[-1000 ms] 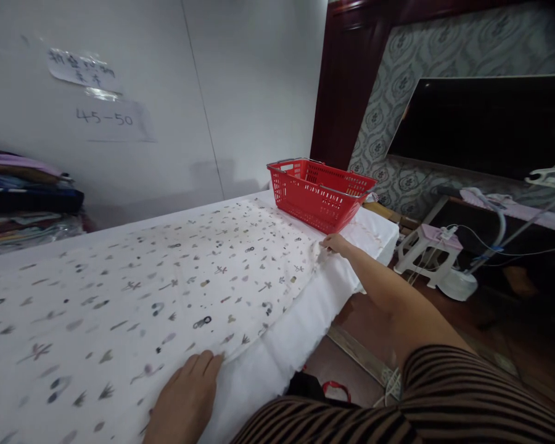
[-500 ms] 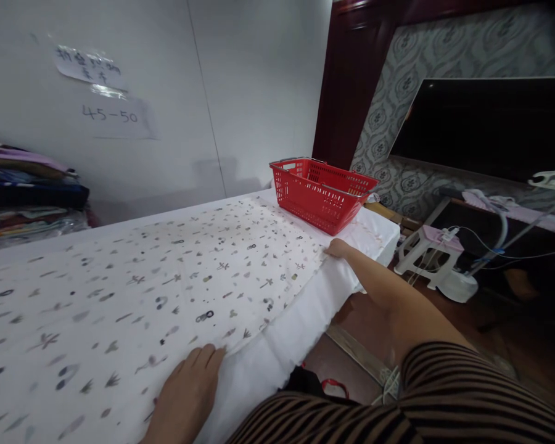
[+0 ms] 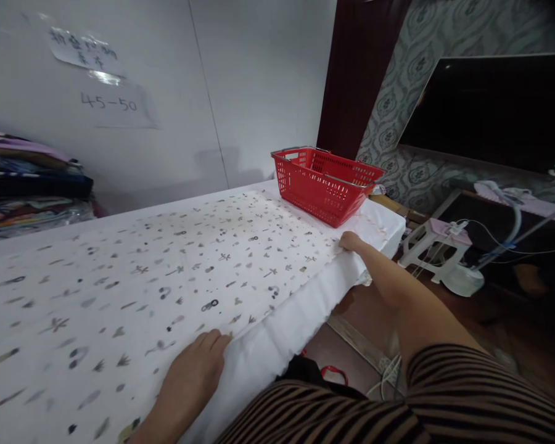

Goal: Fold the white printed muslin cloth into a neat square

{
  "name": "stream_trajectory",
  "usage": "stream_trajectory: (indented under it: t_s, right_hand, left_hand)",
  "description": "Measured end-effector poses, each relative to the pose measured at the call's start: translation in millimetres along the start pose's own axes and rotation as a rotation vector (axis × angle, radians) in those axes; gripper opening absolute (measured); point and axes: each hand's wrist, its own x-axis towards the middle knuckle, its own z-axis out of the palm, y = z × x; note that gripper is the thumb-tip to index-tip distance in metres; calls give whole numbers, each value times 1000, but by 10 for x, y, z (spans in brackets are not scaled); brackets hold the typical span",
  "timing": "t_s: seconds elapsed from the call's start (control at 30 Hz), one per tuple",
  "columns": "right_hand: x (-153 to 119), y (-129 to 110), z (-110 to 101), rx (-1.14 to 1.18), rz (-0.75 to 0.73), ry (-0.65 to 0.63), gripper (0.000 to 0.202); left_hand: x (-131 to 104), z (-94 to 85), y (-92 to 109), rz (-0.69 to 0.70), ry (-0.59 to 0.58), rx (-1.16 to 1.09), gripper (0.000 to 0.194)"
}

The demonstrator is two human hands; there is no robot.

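Note:
A white cloth with small printed motifs [image 3: 185,265] lies spread over a table covered in white fabric [image 3: 277,333]. My left hand [image 3: 198,364] is closed on the near edge of the printed cloth, at the lower middle of the view, its fingertips hidden beneath. Farther right, my right hand [image 3: 350,241] pinches the same cloth near its right corner, just in front of a red basket. Between the two hands the cloth edge runs roughly straight along the table's front.
The red basket [image 3: 326,188] stands at the table's far right end. Folded fabrics [image 3: 32,185] are stacked at the left. Beyond the table are a stool [image 3: 437,246] with cables and a wall screen [image 3: 490,117]. Cables [image 3: 391,376] lie on the floor.
The view has shifted slightly. Both hands remain at the cloth edge, with little visible change in the cloth.

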Motion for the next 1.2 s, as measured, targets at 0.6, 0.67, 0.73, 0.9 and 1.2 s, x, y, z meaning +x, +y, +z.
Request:
stream_trajectory:
  t_s: [0.6, 0.67, 0.73, 0.9, 1.2]
  right_hand:
    - [-879, -341, 404, 305, -1057, 215, 18]
    - [-882, -373, 399, 278, -1105, 210, 18]
    - [-859, -388, 385, 239, -1133, 207, 19]
    - [-793, -405, 361, 176, -1122, 225, 24]
    - [-877, -468, 409, 79, -940, 292, 24]
  left_hand:
    - [570, -90, 531, 201, 137, -27, 20]
    - [660, -98, 578, 198, 135, -19, 20]
    - [723, -95, 606, 180, 132, -1, 21]
    - [782, -122, 598, 113, 135, -51, 29]
    - [781, -117, 525, 168, 196, 85, 23]
